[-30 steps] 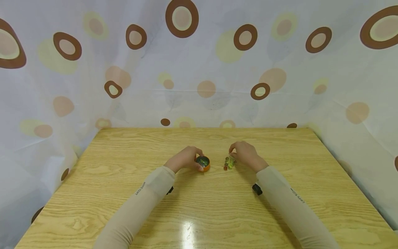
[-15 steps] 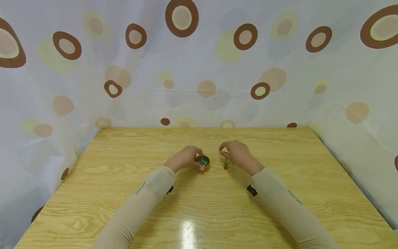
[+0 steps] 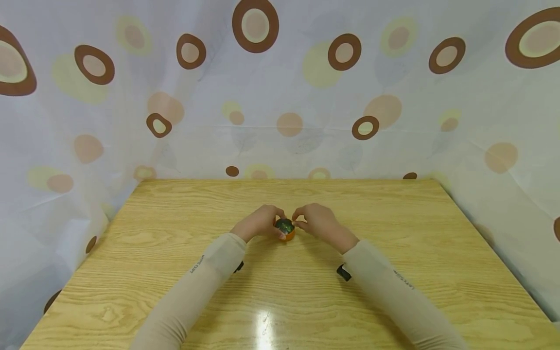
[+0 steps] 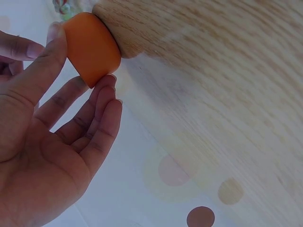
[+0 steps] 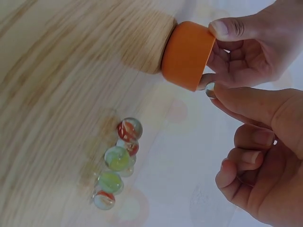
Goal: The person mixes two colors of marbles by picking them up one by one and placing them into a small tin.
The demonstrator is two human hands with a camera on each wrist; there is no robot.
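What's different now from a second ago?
The right hand moved leftward, from the loose marbles to the edge of the cup. It now pinches a single marble there; exactly when it took hold isn't clear. The left hand still grips the cup, which stayed in place on the table.

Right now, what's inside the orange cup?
From above, the cup shows greenish glints in a dark interior, too small to identify; in both wrist views its wall hides the inside.
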